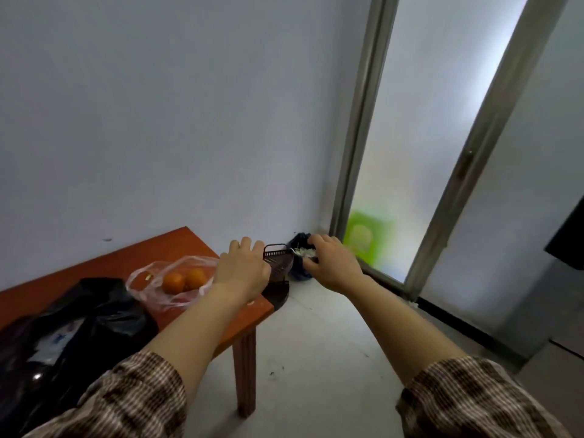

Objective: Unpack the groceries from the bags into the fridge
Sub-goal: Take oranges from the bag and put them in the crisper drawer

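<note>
The left hand point(241, 268) is stretched forward over the far right corner of the table point(79, 273), back up and fingers bent downward. Its fingertips are hidden, so I cannot tell if it holds something. The right hand point(333, 263) reaches out beside it, past the table edge, with thumb and fingers curved like a half ring. I cannot tell either whether anything is between them.

Just left of the left hand lies the clear bag point(148, 276) with two oranges point(173, 281) inside. Its mouth is loose, so the fruit is probably the next thing to take out. At the near left a black bag point(94, 320) also lies on the table, its contents unclear.

Beyond the hands stands a brown plastic rack point(279, 263), and behind it a dark bag point(298, 273) sits in the floor corner. At the right is a frosted sliding door point(426, 153). The fridge is not clearly in view, so I judge that much unpacking is left.
</note>
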Demonstrator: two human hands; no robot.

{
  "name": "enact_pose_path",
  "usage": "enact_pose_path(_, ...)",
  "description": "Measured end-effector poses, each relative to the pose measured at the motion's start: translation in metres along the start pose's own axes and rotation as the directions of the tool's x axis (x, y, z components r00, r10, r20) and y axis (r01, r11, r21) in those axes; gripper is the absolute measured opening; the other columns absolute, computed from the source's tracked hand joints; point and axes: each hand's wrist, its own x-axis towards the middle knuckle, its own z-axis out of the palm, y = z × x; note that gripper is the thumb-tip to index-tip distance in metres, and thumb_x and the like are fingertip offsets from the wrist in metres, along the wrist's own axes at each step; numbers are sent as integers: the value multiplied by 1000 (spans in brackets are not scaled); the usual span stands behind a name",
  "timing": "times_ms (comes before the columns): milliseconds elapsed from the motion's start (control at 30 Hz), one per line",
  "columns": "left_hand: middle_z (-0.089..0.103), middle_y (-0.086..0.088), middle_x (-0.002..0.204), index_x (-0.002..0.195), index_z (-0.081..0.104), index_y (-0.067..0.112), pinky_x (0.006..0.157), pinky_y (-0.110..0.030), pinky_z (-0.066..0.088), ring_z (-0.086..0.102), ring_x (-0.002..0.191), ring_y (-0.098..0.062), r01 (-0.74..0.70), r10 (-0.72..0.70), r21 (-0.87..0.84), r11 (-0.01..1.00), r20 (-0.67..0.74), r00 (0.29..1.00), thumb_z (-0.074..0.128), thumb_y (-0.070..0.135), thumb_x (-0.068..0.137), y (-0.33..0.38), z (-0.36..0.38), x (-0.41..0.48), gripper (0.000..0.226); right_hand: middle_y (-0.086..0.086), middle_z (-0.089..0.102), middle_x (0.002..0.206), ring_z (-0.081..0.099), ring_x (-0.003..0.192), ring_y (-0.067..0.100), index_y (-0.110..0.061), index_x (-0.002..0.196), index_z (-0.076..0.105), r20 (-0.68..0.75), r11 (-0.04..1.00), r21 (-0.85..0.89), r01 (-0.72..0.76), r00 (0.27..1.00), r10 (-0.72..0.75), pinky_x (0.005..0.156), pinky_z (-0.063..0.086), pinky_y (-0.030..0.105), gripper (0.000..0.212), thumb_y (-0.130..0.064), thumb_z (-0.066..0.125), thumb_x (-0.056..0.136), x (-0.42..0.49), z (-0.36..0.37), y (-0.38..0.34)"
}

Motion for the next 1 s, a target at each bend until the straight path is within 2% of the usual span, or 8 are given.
enact_pose_path(100, 46, -12, 135, 134, 42, 13, 95, -40, 43, 43, 121, -30, 73, -74, 14, 997, 36, 997, 37, 29, 96, -54, 16, 3, 42, 6, 58, 117, 50, 113, 28, -14, 120, 52, 69, 998, -15, 58, 996, -57, 87, 39, 41, 35, -34, 50, 92, 29, 36, -36)
enact_pose_path(400, 49, -4, 135, 134, 45, 18, 101, -37, 38, 45, 122, -23, 209, -212, 42, 977, 59, 976, 38, 25, 94, -189, 81, 46, 42, 5, 54, 129, 47, 120, 25, -16, 130, 49, 256, 980, 1, 200, 947, -194, 99, 36, 45, 43, -40, 46, 95, 132, 160, -100)
enact_pose_path(533, 49, -2, 134, 128, 47, 21, 103, -37, 35, 43, 124, -22, 202, -210, 74, 977, 134, 968, 40, 26, 93, -227, 115, 76, 36, 3, 52, 133, 43, 122, 25, -18, 133, 47, 337, 959, 6, 284, 902, -269, 100, 35, 45, 41, -37, 46, 96, 179, 219, -120)
enact_pose_path(667, 34, -8, 152, 129, 50, 20, 115, -45, 22, 27, 141, -26, 136, -165, 133, 982, 239, 957, 47, 18, 89, -258, 154, 92, 40, 5, 46, 136, 37, 125, 28, -18, 134, 46, 383, 906, -23, 423, 841, -383, 102, 31, 46, 40, -32, 44, 96, 209, 269, -132)
enact_pose_path(700, 42, -8, 147, 123, 57, 19, 112, -47, 29, 34, 138, -27, 97, -125, 127, 987, 241, 962, 56, 18, 84, -264, 160, 94, 39, 6, 43, 138, 36, 126, 29, -17, 134, 45, 400, 885, -31, 465, 817, -416, 103, 29, 47, 40, -30, 45, 96, 214, 278, -133)
enact_pose_path(800, 69, -1, 106, 91, 72, 20, 82, -43, 53, 63, 104, -23, -47, 5, 147, 988, 275, 961, 85, 25, 54, -277, 179, 98, 40, 6, 35, 146, 28, 135, 30, -17, 137, 41, 468, 812, -40, 582, 729, -500, 107, 22, 52, 42, -25, 46, 96, 226, 300, -135)
enact_pose_path(900, 68, 2, 98, 90, 73, 21, 83, -48, 53, 63, 96, -23, -89, 37, 167, 982, 292, 956, 86, 28, 50, -290, 199, 107, 42, 4, 30, 149, 20, 140, 29, -18, 139, 36, 545, 789, -21, 614, 669, -506, 109, 19, 55, 46, -28, 49, 95, 239, 317, -135)
enact_pose_path(1000, 66, -1, 98, 94, 69, 20, 83, -49, 54, 60, 97, -27, -9, -34, 127, 992, 330, 944, 86, 27, 47, -306, 213, 115, 50, 5, 33, 146, 22, 138, 29, -19, 142, 31, 587, 815, -4, 580, 661, -468, 107, 20, 55, 55, -34, 52, 93, 250, 329, -136)
